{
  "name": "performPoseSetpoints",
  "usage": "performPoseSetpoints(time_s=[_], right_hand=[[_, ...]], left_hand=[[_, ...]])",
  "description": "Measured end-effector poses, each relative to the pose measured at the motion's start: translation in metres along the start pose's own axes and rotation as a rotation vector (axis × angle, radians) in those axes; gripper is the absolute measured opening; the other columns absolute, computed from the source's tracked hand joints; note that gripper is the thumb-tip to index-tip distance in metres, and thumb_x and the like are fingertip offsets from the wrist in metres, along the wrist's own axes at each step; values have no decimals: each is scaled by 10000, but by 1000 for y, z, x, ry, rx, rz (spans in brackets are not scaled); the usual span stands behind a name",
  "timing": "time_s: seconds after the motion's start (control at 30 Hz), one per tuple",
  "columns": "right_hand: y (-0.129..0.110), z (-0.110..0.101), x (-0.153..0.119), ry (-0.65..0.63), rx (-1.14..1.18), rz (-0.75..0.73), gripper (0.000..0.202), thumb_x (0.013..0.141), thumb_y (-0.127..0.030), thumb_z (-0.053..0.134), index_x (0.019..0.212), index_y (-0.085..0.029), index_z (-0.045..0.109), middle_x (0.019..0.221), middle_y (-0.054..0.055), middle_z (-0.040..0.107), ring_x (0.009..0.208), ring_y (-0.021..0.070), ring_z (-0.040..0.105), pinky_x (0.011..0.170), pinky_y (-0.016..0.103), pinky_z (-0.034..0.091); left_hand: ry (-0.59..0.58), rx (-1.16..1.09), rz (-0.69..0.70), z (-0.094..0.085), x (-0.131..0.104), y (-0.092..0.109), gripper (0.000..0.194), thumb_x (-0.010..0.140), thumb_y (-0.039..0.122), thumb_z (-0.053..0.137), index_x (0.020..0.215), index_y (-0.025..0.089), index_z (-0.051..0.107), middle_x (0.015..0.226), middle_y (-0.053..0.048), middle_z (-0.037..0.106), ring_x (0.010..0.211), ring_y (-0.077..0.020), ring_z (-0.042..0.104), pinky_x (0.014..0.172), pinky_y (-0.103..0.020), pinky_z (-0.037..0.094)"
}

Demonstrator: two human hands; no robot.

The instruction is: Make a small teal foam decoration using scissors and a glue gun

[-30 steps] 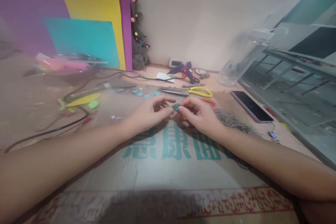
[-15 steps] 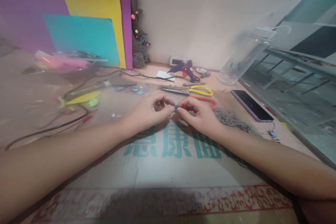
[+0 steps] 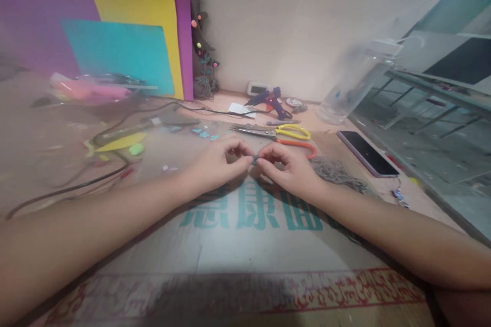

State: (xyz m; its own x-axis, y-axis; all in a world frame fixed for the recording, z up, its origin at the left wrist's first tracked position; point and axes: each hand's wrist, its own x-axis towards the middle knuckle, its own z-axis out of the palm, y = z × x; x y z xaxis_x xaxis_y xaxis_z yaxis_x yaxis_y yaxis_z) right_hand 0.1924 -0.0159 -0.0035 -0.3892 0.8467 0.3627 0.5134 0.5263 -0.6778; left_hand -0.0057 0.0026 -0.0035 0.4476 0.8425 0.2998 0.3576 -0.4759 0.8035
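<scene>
A small dark teal piece [image 3: 255, 160] sits pinched between the fingertips of both hands, mostly covered by them; its exact kind cannot be made out. My left hand [image 3: 226, 160] grips it from the left with thumb and forefinger. From the other side my right hand [image 3: 289, 166] holds it the same way. Just beyond the hands lie scissors [image 3: 276, 134] with one yellow and one orange handle, blades pointing left. Several light-blue cutouts [image 3: 205, 134] lie behind my left hand. A heap of grey cord [image 3: 339, 174] rests beside my right wrist.
A purple glue gun [image 3: 268, 99] stands near the wall, its black cable running left. On the right are a phone [image 3: 367, 153] and a clear plastic jug [image 3: 351, 82]. Coloured sheets [image 3: 126, 56] lean at the back left, beside a branch with pompoms [image 3: 201, 36]. Yellow scraps [image 3: 123, 142] lie left.
Both hands keep their pinch on the small teal piece, which has shifted very slightly left and turned a little. Nothing else has visibly moved.
</scene>
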Motion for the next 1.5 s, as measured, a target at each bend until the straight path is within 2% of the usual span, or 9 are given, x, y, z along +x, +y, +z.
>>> performPoseSetpoints(time_s=[0.17, 0.37, 0.73, 0.83, 0.97, 1.1, 1.2, 1.37, 1.5], right_hand=[[0, 0, 0, -11, 7, 26, 82, 875, -257, 576, 832, -188, 592, 722, 10, 673, 623, 127, 596, 577, 251, 475], [0, 1, 0, 4, -28, 7, 75, 858, -248, 607, 811, -191, 618, 707, 5, 670, 619, 127, 585, 562, 246, 462], [-2, 0, 0, -42, -65, -15, 144, 879, -311, 607, 858, -186, 674, 755, 22, 696, 653, 139, 599, 597, 259, 481], [-2, 0, 0, -37, -51, -2, 127, 877, -289, 605, 852, -185, 673, 761, 24, 701, 660, 141, 607, 603, 260, 484], [-1, 0, 0, -10, 17, 47, 97, 883, -263, 574, 840, -190, 622, 733, 11, 676, 636, 134, 595, 582, 253, 474], [0, 0, -1, 7, 80, 87, 122, 914, -303, 542, 858, -196, 563, 708, -3, 638, 601, 121, 565, 562, 246, 453], [2, 1, -1, 8, 112, 96, 144, 931, -332, 526, 881, -198, 541, 721, 4, 640, 620, 126, 578, 577, 252, 460], [4, 1, 0, 28, 120, 98, 131, 928, -322, 527, 889, -197, 532, 726, 5, 636, 611, 123, 571, 567, 246, 453], [3, 0, 1, 28, 73, 70, 114, 912, -296, 534, 856, -197, 539, 714, -3, 625, 598, 113, 553, 553, 234, 439]], left_hand=[[-21, -152, -36, 1, 0, -2, 169, 843, 307, 566, 921, 165, 615, 896, -28, 640, 856, -180, 590, 766, -307, 454], [-21, -27, -35, 1, -2, 4, 155, 818, 317, 610, 843, 167, 641, 866, -29, 640, 843, -183, 588, 762, -308, 446], [-5, 17, 18, 0, -2, 2, 131, 823, 292, 584, 775, 175, 618, 813, -15, 633, 824, -179, 583, 757, -302, 442], [-27, -36, 13, 0, -3, 2, 140, 848, 308, 587, 857, 172, 622, 862, -18, 644, 845, -174, 586, 781, -300, 448], [24, -201, -9, 2, -2, -1, 257, 907, 401, 532, 1018, 177, 594, 946, -30, 626, 902, -172, 581, 807, -292, 451], [87, -248, -50, 2, 1, -7, 233, 913, 412, 512, 868, 185, 538, 823, -7, 568, 811, -156, 543, 754, -277, 435], [87, -209, -54, 2, 3, -11, 243, 926, 398, 493, 797, 193, 506, 765, 4, 544, 740, -148, 520, 713, -276, 425], [55, -117, -23, 1, 3, -11, 267, 951, 358, 443, 783, 184, 556, 779, -5, 579, 782, -160, 562, 746, -283, 445], [7, -68, -6, 1, 1, -5, 258, 914, 395, 516, 850, 176, 636, 837, -21, 649, 830, -180, 601, 765, -291, 459]])
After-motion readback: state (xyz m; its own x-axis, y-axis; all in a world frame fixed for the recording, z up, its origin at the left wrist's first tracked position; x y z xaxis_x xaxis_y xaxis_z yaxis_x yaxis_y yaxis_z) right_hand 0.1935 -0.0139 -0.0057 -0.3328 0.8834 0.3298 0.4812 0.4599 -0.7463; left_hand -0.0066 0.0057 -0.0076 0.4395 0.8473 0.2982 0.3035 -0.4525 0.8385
